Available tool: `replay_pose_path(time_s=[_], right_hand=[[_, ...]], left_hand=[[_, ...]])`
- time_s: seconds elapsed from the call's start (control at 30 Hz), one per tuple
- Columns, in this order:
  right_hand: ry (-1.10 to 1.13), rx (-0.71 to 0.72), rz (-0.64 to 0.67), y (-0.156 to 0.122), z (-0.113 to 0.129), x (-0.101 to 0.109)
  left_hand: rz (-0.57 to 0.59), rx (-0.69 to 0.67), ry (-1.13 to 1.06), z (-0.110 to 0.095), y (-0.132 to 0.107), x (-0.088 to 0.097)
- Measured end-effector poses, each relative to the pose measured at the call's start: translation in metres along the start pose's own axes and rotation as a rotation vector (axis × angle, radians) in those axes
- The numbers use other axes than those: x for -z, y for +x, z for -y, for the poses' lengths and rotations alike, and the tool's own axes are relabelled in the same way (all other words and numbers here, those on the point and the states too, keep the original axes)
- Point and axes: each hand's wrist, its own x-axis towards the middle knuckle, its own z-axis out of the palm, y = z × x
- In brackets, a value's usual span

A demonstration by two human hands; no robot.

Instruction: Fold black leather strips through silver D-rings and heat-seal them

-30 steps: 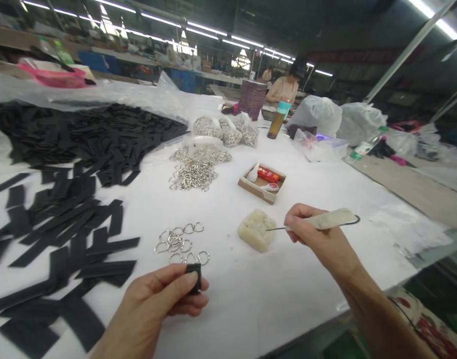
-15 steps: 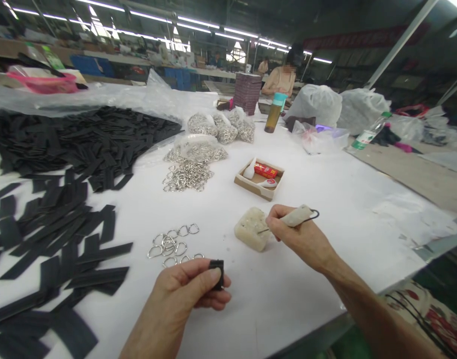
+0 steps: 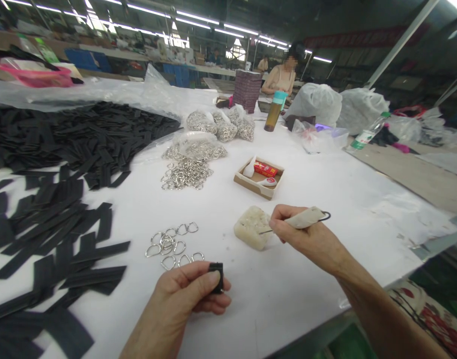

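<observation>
My left hand (image 3: 183,294) pinches a small folded piece of black strap (image 3: 216,276) between thumb and fingers, over the white tabletop. In my right hand (image 3: 307,237) is an awl (image 3: 306,218) with a pale, wrapped-looking handle and a dark loop at its back end. Its thin metal tip points left and meets the edge of a yellowish-white, wax-like block (image 3: 250,228); how deep it goes is hidden. Left of the block lie several loose metal D-rings (image 3: 167,242). Many black straps (image 3: 60,224) spread across the left side.
Behind the block stands a shallow box (image 3: 253,188) with a red packet and white items. Farther back are a D-ring pile (image 3: 187,174), bags of rings (image 3: 226,127), a teal-lidded bottle (image 3: 274,112) and a clear bottle (image 3: 366,134). Another person (image 3: 280,77) sits beyond the table.
My right hand has shifted slightly right with the awl, whose handle now lies a little flatter. The left hand keeps its hold on the strap. The view has moved slightly.
</observation>
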Motion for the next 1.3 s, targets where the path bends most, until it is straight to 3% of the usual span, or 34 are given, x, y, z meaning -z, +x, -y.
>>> replay_pose_path(time_s=[0.23, 0.57, 0.87, 1.0, 1.3], right_hand=[[0.009, -0.011, -0.051, 0.002, -0.004, -0.002], [-0.073, 0.123, 0.073, -0.007, -0.009, -0.006], [-0.08, 0.122, 0.009, -0.014, -0.005, 0.003], [-0.113, 0.119, 0.048, -0.016, -0.01, -0.001], [-0.346, 0.3, 0.071, -0.034, -0.021, -0.009]], left_hand=[[-0.004, 0.013, -0.026, 0.002, 0.0, -0.001], [0.019, 0.011, -0.023, 0.004, 0.003, 0.0], [0.017, 0.02, -0.034, 0.005, 0.003, 0.001], [0.017, 0.022, -0.037, 0.003, 0.001, 0.0], [0.029, 0.015, -0.049, 0.008, 0.004, 0.002]])
